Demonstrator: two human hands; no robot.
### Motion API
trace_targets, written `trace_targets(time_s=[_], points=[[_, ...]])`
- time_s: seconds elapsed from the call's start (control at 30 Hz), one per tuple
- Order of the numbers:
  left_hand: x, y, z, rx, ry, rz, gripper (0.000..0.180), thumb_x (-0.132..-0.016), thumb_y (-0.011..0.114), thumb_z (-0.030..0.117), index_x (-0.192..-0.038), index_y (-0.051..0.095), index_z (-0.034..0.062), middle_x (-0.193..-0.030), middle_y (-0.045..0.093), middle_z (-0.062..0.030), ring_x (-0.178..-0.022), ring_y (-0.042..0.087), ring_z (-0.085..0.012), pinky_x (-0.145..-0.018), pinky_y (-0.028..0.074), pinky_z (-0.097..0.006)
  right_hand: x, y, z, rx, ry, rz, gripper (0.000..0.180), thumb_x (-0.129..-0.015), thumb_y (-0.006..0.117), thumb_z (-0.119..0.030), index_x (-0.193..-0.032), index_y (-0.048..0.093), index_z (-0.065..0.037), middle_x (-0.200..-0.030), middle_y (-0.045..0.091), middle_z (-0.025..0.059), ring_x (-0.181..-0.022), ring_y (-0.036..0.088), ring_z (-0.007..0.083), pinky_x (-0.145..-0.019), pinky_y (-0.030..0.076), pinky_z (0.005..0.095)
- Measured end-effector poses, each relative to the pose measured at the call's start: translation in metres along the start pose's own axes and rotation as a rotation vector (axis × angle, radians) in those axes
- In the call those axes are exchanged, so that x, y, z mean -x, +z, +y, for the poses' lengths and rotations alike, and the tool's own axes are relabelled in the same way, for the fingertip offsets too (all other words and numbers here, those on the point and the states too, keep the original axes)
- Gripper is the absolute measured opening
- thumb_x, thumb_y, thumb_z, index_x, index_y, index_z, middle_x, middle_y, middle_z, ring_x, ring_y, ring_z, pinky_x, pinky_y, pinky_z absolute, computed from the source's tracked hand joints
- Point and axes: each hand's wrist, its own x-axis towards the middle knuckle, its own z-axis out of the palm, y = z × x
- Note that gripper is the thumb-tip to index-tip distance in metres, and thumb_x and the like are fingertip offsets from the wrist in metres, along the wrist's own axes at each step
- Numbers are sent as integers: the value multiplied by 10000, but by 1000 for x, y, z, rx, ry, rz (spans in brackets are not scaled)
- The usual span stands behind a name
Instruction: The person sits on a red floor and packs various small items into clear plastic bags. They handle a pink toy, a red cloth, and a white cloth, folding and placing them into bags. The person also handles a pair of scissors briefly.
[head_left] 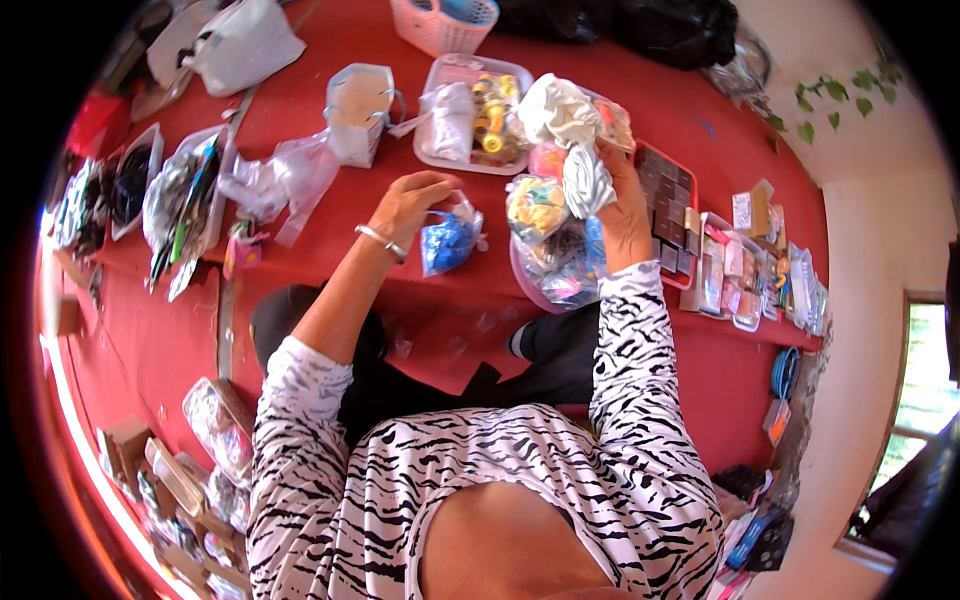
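My left hand [412, 203], with a metal bangle at the wrist, pinches the top of a small clear bag of blue pieces [449, 240] above the red cloth. My right hand [618, 205] is raised and closed on a crumpled white plastic bag [572, 135] that stands over a pink bowl [540, 285] heaped with several small packets of colourful items. A yellow-filled packet [536, 205] lies on top of that heap, just left of my right hand.
A white tray [438, 150] with yellow spools sits behind the bowl. A white paper bag [358, 112], loose clear bags [280, 180], a pink basket [440, 22], a red tray of dark squares [668, 190] and several small boxes [745, 275] surround the hands.
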Motion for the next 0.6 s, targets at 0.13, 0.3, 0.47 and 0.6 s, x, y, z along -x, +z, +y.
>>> trace_targets(time_s=[0.13,0.3,0.47,0.6], points=[[17,5,2,-38,-17,-255,606,-831,584,411,-1269,425,22,-1160,527,-87,-1083,483,-178,-902,389,-321,6,6,59,-403,313,-301,522,-825,526,-341,-1143,469,69,-992,553,243,-842,576,329,-661,505,400],[24,13,-6,397,49,-288,218,-842,609,249,-948,553,67,-835,590,-22,-777,563,-128,-727,443,-285,25,18,122,-292,645,-152,443,-880,423,-315,-1107,504,56,-912,598,230,-710,612,337,-603,513,402],[11,-8,-10,457,137,-201,246,-868,564,175,-1065,536,31,-1000,613,-88,-890,595,-167,-737,488,-303,16,36,116,181,596,-99,574,-894,402,-462,-1154,478,44,-1003,587,216,-842,620,301,-680,520,350],[12,-2,-8,423,176,-95,221,-864,563,160,-1051,539,44,-992,614,-79,-893,597,-168,-786,481,-314,15,25,114,439,416,-61,557,-887,457,-441,-1148,486,50,-1003,607,185,-867,628,268,-723,523,351]])
